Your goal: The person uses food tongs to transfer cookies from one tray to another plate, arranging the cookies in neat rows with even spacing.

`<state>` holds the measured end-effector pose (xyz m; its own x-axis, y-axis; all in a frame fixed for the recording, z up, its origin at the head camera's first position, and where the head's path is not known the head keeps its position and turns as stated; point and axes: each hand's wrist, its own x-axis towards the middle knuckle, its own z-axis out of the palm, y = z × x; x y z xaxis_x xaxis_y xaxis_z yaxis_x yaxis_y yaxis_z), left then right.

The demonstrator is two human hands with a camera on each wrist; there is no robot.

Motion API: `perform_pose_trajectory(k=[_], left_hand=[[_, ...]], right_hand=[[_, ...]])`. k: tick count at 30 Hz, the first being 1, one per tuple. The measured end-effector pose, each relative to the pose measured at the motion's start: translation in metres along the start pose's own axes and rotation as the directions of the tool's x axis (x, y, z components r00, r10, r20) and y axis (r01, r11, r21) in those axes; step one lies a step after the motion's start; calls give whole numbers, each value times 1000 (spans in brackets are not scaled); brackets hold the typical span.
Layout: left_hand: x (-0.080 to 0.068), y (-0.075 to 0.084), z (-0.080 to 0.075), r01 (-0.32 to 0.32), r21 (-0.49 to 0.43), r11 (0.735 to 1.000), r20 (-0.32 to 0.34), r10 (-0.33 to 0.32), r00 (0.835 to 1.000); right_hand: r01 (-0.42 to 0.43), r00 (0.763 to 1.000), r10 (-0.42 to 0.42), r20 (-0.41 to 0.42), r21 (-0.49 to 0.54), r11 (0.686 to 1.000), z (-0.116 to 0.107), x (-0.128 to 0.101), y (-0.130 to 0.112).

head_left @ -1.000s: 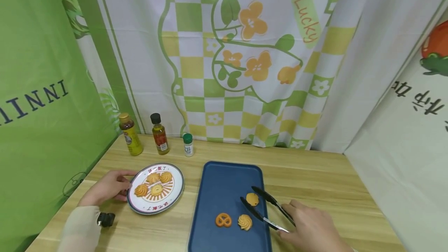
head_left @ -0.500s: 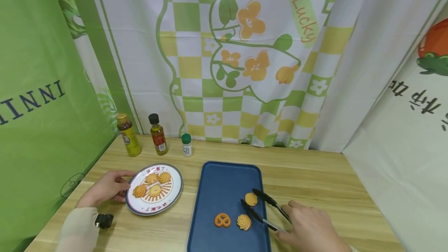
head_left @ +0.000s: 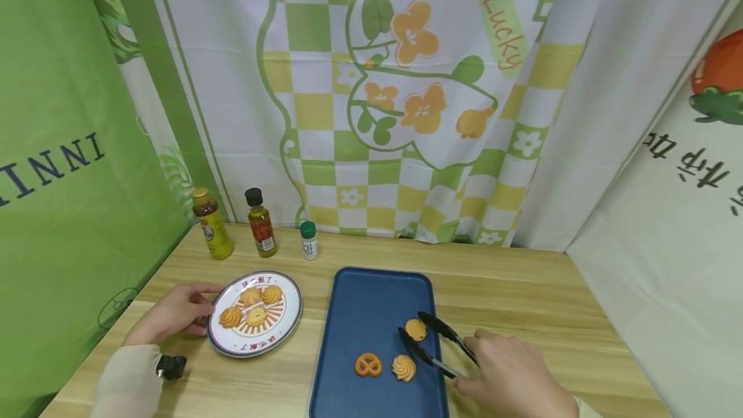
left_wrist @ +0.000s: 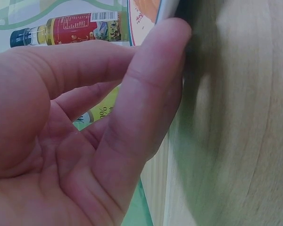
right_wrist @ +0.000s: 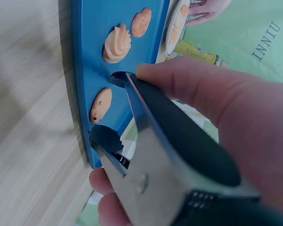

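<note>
My left hand holds the left rim of a white patterned plate, its fingertips at the edge in the left wrist view. Several golden cookies lie on that plate. In my right hand I grip black-tipped metal tongs, shown close up in the right wrist view. Their spread tips stand on either side of a round cookie on the blue tray; whether they touch it I cannot tell. A swirled cookie and a pretzel-shaped cookie lie nearby on the tray.
Behind the plate, a yellow-labelled bottle, a black-capped oil bottle and a green-capped shaker stand on the wooden table. Printed curtains rise along the table's back edge.
The head view shifts very slightly. Both hands, the plate and the tray cookies keep nearly the same places, and the tongs' tips stay spread around the round cookie.
</note>
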<state>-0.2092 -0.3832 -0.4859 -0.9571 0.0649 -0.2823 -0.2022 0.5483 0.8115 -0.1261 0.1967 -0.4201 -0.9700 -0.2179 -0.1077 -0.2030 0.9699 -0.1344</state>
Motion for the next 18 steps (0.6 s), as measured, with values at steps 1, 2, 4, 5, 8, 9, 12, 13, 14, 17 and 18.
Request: perform_pose_trajectory(k=[1, 2, 4, 5, 8, 9, 12, 13, 14, 17, 18], left_hand=[[0, 0, 0, -1, 1, 1000, 0, 1, 1000], [0, 1, 0, -2, 1, 1000, 0, 2, 1000], [0, 1, -1, -5, -1, 1000, 2, 5, 1000], [0, 0, -1, -7, -2, 1000, 3, 7, 1000], [0, 0, -2, -7, -3, 1000, 6, 7, 1000], [0, 0, -2, -8, -3, 1000, 7, 8, 1000], [0, 0, -1, -9, -5, 1000, 8, 9, 1000], [0, 0, -1, -10, -6, 1000, 8, 10, 1000], [0, 0, -1, -11, -7, 1000, 7, 11, 1000], [-1, 1, -1, -10, -11, 1000, 5, 11, 1000], [-1, 1, -1, -9, -12, 1000, 4, 9, 1000]], right_hand=[[-6, 1000, 6, 9, 2, 1000, -1, 1, -2], [-8, 1000, 8, 18, 4, 1000, -2, 1, -3], [-12, 999, 11, 35, 6, 1000, -2, 2, -6], [-14, 999, 14, 44, 11, 1000, -2, 2, -7], [-7, 999, 6, 46, 19, 1000, -1, 3, -9], [-3, 999, 2, 45, 23, 1000, 0, 3, -10], [7, 999, -8, 40, 34, 999, 3, 3, -9], [9, 999, -10, 37, 35, 999, 3, 4, -8], [9, 999, -10, 35, 33, 999, 4, 4, -8], [11, 1000, -12, 29, 25, 1000, 5, 5, -7], [12, 1000, -12, 28, 20, 1000, 5, 5, -7]])
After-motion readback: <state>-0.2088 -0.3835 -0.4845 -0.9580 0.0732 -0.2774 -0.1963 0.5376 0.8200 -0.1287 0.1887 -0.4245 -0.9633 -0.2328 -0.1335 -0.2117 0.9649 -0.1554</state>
